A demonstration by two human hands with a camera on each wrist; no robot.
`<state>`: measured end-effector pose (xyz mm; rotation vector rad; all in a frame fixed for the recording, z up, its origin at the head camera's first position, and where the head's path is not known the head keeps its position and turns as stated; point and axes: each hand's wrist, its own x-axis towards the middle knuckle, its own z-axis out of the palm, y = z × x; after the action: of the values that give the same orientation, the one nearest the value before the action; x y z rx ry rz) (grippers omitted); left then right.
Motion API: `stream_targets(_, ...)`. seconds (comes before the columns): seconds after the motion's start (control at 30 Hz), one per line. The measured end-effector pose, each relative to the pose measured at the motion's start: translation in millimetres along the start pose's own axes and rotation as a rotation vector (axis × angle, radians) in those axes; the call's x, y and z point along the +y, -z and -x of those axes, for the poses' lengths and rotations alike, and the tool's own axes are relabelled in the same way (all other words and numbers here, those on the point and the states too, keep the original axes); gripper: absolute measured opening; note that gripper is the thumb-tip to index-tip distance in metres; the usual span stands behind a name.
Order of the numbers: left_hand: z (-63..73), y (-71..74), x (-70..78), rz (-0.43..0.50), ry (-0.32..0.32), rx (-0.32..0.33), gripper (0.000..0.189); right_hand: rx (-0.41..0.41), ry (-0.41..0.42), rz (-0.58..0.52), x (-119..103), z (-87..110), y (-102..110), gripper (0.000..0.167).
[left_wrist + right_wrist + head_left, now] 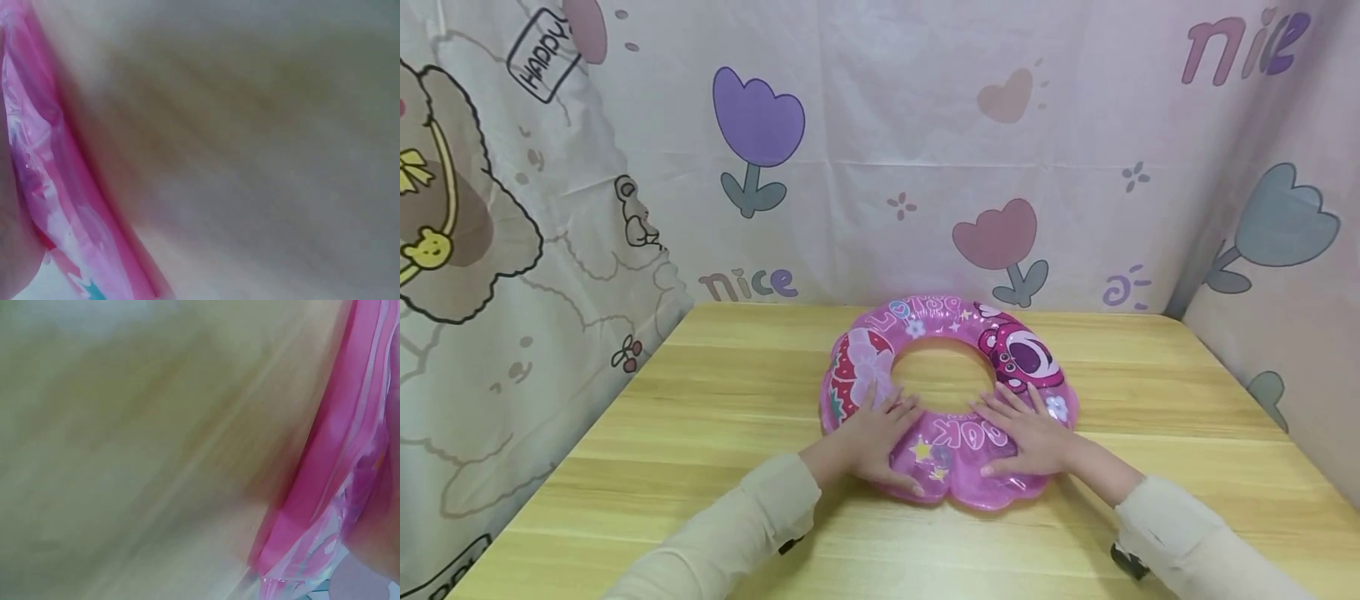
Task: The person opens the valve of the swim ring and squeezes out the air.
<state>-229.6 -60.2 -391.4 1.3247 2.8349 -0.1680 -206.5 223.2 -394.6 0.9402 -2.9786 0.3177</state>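
A pink inflatable swim ring with a strawberry print, a bear face and white letters lies flat on the wooden table. My left hand rests on its near left part, fingers spread. On the near right part lies my right hand, fingers also spread and fairly straight. In the left wrist view the ring's pink side runs down the left edge beside part of the hand. The right wrist view shows the ring's edge along the right, with the hand partly cut off.
The wooden table extends around the ring on all sides. Behind it hangs a pale curtain printed with tulips and words, and similar printed cloth covers the left side. Dark wrist straps show below both sleeves.
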Motion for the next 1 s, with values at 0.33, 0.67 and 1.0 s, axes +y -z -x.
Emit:
stream_targets(0.33,-5.0,0.5,-9.7,0.063,0.066,-0.017,0.111,0.108,0.041,0.060,10.9,-10.6,-3.4,0.101)
stream_targets(0.67,-7.0,1.5,-10.0,0.134,0.072,0.019,0.113,0.226,0.173,0.136,-0.3,-11.5,2.9,0.093)
stream_targets(1.0,-8.3,0.0,-6.1,0.222,0.057,0.085,0.111,0.140,0.092,-0.001,-23.4,-13.6,-8.5,0.090)
